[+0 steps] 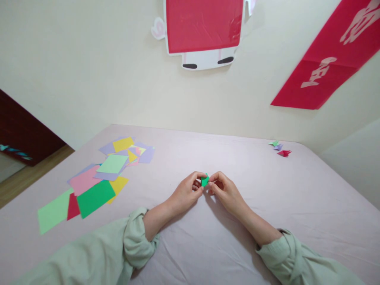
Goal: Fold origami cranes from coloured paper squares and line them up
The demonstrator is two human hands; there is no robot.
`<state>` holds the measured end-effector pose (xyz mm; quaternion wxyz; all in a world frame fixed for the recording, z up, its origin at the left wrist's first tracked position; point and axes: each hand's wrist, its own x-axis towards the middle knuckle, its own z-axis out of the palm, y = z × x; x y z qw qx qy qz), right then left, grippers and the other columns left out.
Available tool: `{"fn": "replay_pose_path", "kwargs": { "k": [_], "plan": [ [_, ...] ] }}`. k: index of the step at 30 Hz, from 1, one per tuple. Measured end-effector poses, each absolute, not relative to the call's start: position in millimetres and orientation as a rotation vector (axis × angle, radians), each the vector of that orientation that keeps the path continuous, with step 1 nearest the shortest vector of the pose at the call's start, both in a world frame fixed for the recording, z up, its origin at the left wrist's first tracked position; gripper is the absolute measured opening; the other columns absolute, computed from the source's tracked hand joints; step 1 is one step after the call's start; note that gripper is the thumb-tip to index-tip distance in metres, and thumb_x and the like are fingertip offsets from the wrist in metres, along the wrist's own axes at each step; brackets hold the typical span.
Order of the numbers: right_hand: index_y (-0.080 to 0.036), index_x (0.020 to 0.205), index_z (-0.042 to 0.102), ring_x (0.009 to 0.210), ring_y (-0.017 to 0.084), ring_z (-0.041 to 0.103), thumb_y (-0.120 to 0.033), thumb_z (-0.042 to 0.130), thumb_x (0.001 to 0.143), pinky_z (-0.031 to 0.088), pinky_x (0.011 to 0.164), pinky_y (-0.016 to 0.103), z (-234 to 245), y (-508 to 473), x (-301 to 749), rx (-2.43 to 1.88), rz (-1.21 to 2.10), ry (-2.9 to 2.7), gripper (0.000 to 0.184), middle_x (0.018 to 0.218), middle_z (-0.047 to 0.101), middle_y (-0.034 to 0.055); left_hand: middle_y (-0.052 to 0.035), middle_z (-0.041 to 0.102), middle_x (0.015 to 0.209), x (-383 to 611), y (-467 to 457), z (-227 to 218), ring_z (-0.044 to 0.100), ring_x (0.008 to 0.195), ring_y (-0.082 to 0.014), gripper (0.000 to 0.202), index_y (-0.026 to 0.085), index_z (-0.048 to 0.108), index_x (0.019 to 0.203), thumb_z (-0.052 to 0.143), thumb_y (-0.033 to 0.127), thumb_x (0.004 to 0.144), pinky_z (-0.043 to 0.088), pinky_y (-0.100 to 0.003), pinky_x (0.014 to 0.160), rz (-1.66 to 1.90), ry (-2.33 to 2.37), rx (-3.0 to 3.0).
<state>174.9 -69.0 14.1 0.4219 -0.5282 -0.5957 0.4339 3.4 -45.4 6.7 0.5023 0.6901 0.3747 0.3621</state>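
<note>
A small piece of folded green paper (204, 181) is held up between my two hands, a little above the pale pink sheet. My left hand (190, 186) pinches its left side between thumb and fingers. On the other side, the thumb and index finger of my right hand (224, 189) close on its right edge. My fingers cover parts of the paper, so its exact folded shape is hard to make out.
Loose coloured paper sheets, among them a dark green one (96, 198) and a pink one (85, 180), lie overlapping on the left. Small folded paper figures, including a red one (284, 153), sit at the far right. A wall (133, 87) stands behind the sheet-covered surface (190, 146).
</note>
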Motion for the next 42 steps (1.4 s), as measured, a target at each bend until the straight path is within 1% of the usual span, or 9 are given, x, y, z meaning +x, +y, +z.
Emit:
{"fn": "replay_pose_path", "kwargs": {
  "k": [3,5,7,10,12,21,30,36,42],
  "plan": [
    [-0.021,0.085,0.052,0.062,0.014,0.058,-0.028,0.055,0.085,0.045,0.060,0.027,17.5,-69.7,174.5,-1.335,1.071,-1.517,0.007,0.069,0.058,-0.0032,-0.0041,0.062,0.100,3.6,-45.5,7.7,0.058,0.081,-0.0131,0.028,0.018,0.056,0.111,0.057,0.019,0.083,0.049,-0.026,0.073,0.879,0.912,1.657],
    [-0.021,0.086,0.054,0.062,0.014,0.056,-0.025,0.054,0.085,0.043,0.058,0.027,19.8,-70.5,174.7,-1.351,0.981,-1.593,0.003,0.071,0.057,-0.0023,-0.0035,0.062,0.099,3.4,-45.3,8.0,0.058,0.080,-0.0128,0.029,0.018,0.056,0.111,0.057,0.016,0.082,0.048,-0.026,0.073,0.888,0.920,1.653],
    [-0.022,0.086,0.057,0.067,0.015,0.055,-0.022,0.053,0.086,0.043,0.061,0.028,21.8,-71.7,174.8,-1.355,0.836,-1.705,0.004,0.081,0.057,0.0008,-0.0025,0.063,0.096,3.3,-45.2,8.2,0.057,0.079,-0.0123,0.030,0.018,0.056,0.110,0.056,0.013,0.080,0.048,-0.026,0.073,0.895,0.928,1.659],
    [-0.023,0.088,0.059,0.076,0.016,0.057,-0.019,0.052,0.087,0.046,0.069,0.030,23.7,-73.8,174.7,-1.359,0.681,-1.852,0.008,0.098,0.055,0.0041,-0.0024,0.063,0.095,3.7,-45.2,8.7,0.058,0.078,-0.0120,0.032,0.017,0.056,0.109,0.054,0.010,0.079,0.048,-0.025,0.072,0.890,0.920,1.678],
    [-0.024,0.089,0.059,0.078,0.015,0.059,-0.019,0.053,0.087,0.048,0.072,0.031,24.1,-75.0,174.7,-1.378,0.647,-1.906,0.008,0.102,0.053,0.0040,-0.0030,0.063,0.097,4.1,-45.5,9.4,0.058,0.079,-0.0120,0.033,0.017,0.056,0.111,0.054,0.010,0.078,0.048,-0.025,0.072,0.877,0.909,1.679],
    [-0.025,0.088,0.057,0.077,0.015,0.060,-0.020,0.055,0.087,0.049,0.075,0.031,23.7,-74.6,177.2,-1.412,0.623,-1.956,0.005,0.102,0.053,0.0024,-0.0047,0.063,0.101,4.4,-45.5,9.8,0.058,0.081,-0.0129,0.040,0.016,0.054,0.115,0.053,0.007,0.075,0.048,-0.026,0.071,0.851,0.869,1.676],
    [-0.023,0.088,0.057,0.074,0.012,0.060,-0.017,0.049,0.088,0.049,0.071,0.028,23.4,-76.2,175.4,-1.467,0.577,-1.957,0.010,0.102,0.053,0.0022,-0.0044,0.063,0.104,2.6,-43.5,6.2,0.059,0.086,-0.0131,0.053,0.016,0.054,0.117,0.046,-0.003,0.068,0.047,-0.025,0.074,0.819,0.853,1.711],
    [-0.023,0.087,0.057,0.072,0.012,0.060,-0.020,0.049,0.090,0.049,0.069,0.028,24.8,-77.1,172.8,-1.489,0.543,-1.940,0.008,0.104,0.053,0.0028,-0.0054,0.062,0.104,3.6,-44.2,6.7,0.059,0.085,-0.0125,0.049,0.015,0.053,0.117,0.047,-0.001,0.072,0.048,-0.025,0.074,0.832,0.850,1.696],
    [-0.023,0.089,0.057,0.073,0.012,0.060,-0.018,0.050,0.089,0.050,0.071,0.028,24.4,-77.5,172.1,-1.480,0.550,-1.952,0.009,0.106,0.054,0.0030,-0.0050,0.062,0.104,3.6,-44.7,9.1,0.059,0.086,-0.0125,0.046,0.016,0.053,0.116,0.045,-0.001,0.074,0.048,-0.025,0.075,0.850,0.874,1.679]
  ]
}}
